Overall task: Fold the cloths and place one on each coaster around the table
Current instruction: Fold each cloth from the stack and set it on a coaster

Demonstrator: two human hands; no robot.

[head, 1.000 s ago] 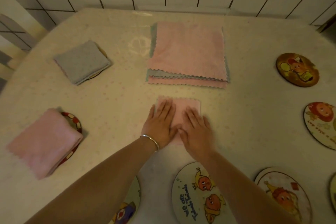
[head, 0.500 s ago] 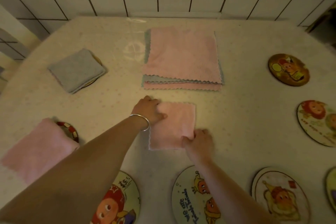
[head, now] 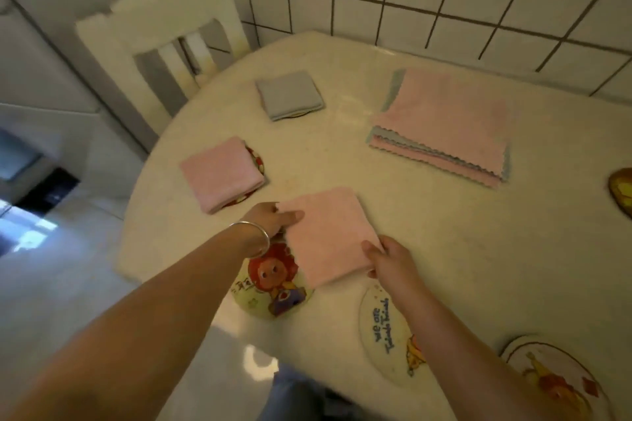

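Hands hold the folded pink square cloth [head: 328, 236] by two opposite corners: left hand [head: 273, 219] pinches the far-left corner w/ thumb on top, right hand [head: 390, 263] has its fingers [head: 371, 248] curled round the near-right edge. Two-point grip likely keeps the layers from slipping open during the carry. Cloth sits just above the tabletop [head: 427, 249], its near-left edge overlapping the round cartoon-girl coaster [head: 273, 287] at the near rim; prob. the target, as that coaster is bare apart from the overlap. Cloth not yet centred on it.

Coasters act as the holders here. Far left: folded grey cloth [head: 290, 94] covers one almost fully, only a sliver of rim shows. Nearer: another folded pink cloth [head: 220, 174] lies on a red-patterned coaster [head: 258, 164], offset so the right side of the coaster peeks out. Still w/o cloth: white lettered coaster [head: 383, 328] by the right forearm, a yellow-figure coaster [head: 554, 379] at the near-right corner, and a dark one [head: 622, 191] cut by the right frame edge.

Stack of unfolded pink and grey scalloped cloths [head: 444, 126] lies mid-tabletop, within reach, so supply stays central. White wooden chair [head: 164, 34] stands beyond the far-left rim.
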